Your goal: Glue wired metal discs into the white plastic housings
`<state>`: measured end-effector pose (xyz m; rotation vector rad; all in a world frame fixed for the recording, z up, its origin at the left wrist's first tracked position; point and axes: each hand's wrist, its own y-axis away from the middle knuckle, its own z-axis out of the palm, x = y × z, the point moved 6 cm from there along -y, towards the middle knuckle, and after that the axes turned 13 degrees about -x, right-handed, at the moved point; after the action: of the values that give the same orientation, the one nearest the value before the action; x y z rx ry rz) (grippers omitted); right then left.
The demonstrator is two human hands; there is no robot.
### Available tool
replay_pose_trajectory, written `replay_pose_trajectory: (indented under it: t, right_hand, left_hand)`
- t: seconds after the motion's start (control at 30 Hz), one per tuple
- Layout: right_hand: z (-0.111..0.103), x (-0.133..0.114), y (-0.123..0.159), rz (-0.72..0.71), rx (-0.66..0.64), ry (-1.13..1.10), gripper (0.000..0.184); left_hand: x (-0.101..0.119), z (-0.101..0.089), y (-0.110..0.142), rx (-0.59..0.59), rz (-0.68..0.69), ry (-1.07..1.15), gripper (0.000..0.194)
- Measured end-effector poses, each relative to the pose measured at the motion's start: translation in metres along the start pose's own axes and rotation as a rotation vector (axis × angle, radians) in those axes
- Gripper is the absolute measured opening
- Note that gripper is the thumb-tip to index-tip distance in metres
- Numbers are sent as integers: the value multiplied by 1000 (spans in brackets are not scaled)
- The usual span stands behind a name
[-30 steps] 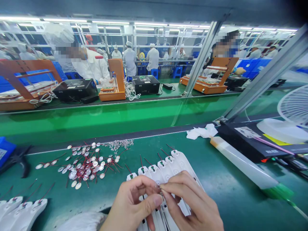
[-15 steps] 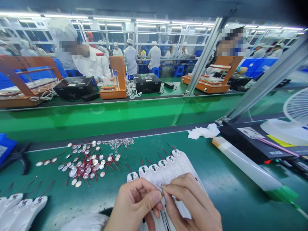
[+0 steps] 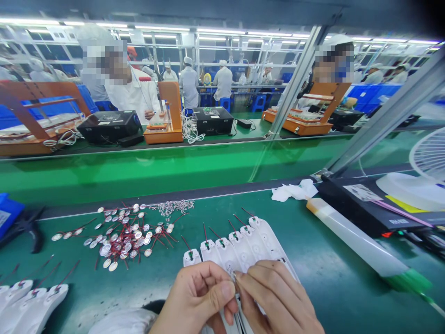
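My left hand (image 3: 203, 297) and my right hand (image 3: 276, 297) meet at the fingertips over a row of white plastic housings (image 3: 244, 256). Both are closed in a pinch, and a tiny shiny bit shows where the fingers join, too small to name. The housings lie side by side, each with a small green board and a red wire sticking out at its far end. Left of them spreads a pile of round metal discs with red wires (image 3: 127, 239). Behind the pile lies a heap of tiny clear or shiny rings (image 3: 175, 205).
More white housings (image 3: 52, 297) lie at lower left, near black-handled pliers (image 3: 29, 227) and a blue bin (image 3: 9, 213). To the right are a crumpled white tissue (image 3: 295, 190), a long white tube (image 3: 354, 236), a black box (image 3: 368, 204) and a fan (image 3: 431, 153). Co-workers sit across the green belt.
Both hands have shifted slightly downward, fingertips still together. Across the belt, the co-worker at left has raised their head and moved a hand towards the orange fixture.
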<state>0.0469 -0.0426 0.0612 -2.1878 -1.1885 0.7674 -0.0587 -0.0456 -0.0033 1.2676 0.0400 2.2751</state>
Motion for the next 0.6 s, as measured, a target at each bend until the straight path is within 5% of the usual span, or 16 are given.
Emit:
replay_pose_trajectory:
  t: [0.23, 0.6]
  right_hand:
    - [5, -4, 13, -133, -143, 197, 30]
    - [-1, 3, 6, -58, -60, 148, 19]
  left_hand:
    - [-10, 3, 6, -27, -120, 172, 50]
    - [-4, 13, 4, -61, -161, 270, 43]
